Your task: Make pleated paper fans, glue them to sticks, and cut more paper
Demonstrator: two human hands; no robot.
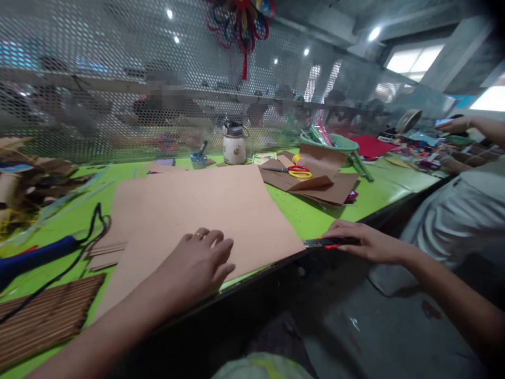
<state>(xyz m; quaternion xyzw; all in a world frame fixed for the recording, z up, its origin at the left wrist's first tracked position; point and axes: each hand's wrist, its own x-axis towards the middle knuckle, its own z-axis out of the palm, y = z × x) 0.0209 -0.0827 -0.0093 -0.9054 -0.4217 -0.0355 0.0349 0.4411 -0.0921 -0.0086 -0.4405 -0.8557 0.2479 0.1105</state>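
Note:
A large tan sheet of paper or card (213, 205) lies over the green table, its right corner reaching the front edge. My left hand (201, 263) rests on the sheet near that edge, palm down, fingers bent a little and apart, holding nothing. At the sheet's right corner, my right hand (351, 239) is closed around a black and red cutting tool (329, 242). The tool's dark blade touches or almost touches the corner; its exact type is hard to make out.
Brown paper pieces (335, 187) with red and yellow scissors (299, 171) lie back right, beside a green basket (329, 142). A bottle (234, 145) stands behind the sheet. A blue-handled tool (43, 258) with a cord and corrugated card (51, 316) are left. A person sits right.

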